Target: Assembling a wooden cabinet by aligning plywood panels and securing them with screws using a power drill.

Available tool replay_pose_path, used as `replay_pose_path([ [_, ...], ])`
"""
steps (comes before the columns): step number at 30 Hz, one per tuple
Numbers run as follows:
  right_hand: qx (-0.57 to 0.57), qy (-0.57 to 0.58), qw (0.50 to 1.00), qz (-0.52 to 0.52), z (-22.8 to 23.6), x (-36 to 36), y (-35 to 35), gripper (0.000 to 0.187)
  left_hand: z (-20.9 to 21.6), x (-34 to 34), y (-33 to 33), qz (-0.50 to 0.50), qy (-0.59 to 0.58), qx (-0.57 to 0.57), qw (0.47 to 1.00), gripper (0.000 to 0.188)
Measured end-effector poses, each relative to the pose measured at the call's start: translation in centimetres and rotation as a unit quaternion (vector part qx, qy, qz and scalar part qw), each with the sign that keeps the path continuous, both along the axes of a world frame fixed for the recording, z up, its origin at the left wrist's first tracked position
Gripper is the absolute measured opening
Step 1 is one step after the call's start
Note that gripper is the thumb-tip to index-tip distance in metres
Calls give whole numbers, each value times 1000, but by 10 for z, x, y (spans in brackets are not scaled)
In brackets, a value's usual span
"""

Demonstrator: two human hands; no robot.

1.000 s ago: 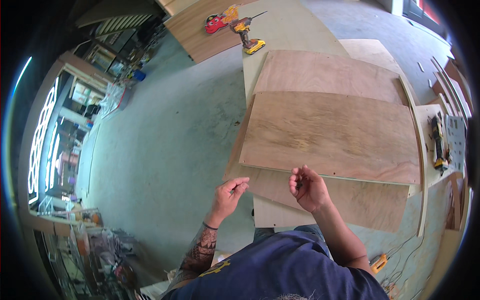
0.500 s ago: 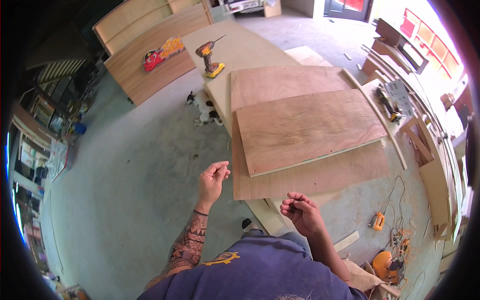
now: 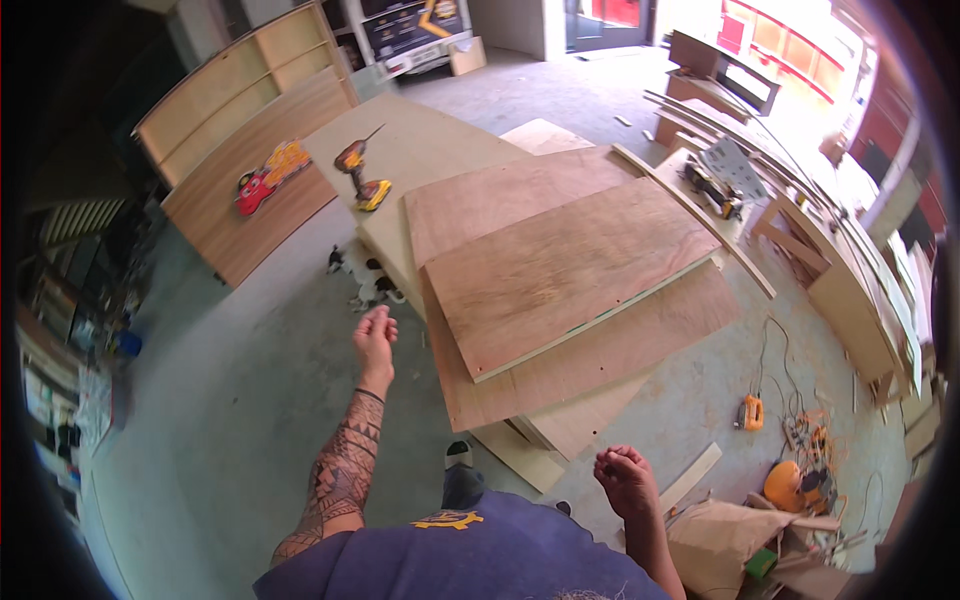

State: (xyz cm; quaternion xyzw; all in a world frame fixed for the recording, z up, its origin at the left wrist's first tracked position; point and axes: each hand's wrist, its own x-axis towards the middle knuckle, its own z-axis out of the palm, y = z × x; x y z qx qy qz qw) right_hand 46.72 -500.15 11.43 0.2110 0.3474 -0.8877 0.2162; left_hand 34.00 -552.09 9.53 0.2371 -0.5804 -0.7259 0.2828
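Top plywood sheet (image 3: 565, 270): lies askew on the stack, right of the drill (image 3: 358, 175). I judge it stiff, broad, awkward; grip opposite long edges. Left hand (image 3: 375, 335), right hand (image 3: 625, 480): empty, fingers curled together, short of the sheet.

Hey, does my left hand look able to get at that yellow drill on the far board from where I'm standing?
Probably not from here. The left hand hangs in the air, empty, well short of the yellow drill, which stands on the pale board. Nothing blocks the way.
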Motion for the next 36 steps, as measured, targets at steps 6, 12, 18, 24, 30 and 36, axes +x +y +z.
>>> replay_pose_path([
  [6, 27, -31, 985, -170, -8, 19, -49, 16, -29, -164, -196, 30, 52, -62, 996, 40],
  [12, 22, -14, 937, -350, 18, 34, -130, 16, -29, -331, -280, 41, -99, -204, 973, 118],
  [18, 19, 3, 926, -376, 40, 51, -181, 12, -11, -403, -344, -108, 64, -148, 981, 70],
  [24, 33, -6, 909, -416, 38, 60, -205, 12, 11, -424, -340, -82, 16, -109, 990, 48],
  [30, 22, -20, 909, -417, 34, 67, -201, 9, 22, -334, -320, -79, -3, -81, 994, 32],
  [36, 3, -21, 915, -402, 28, 71, -161, 10, 117, -167, -207, -241, 63, -40, 968, 32],
])
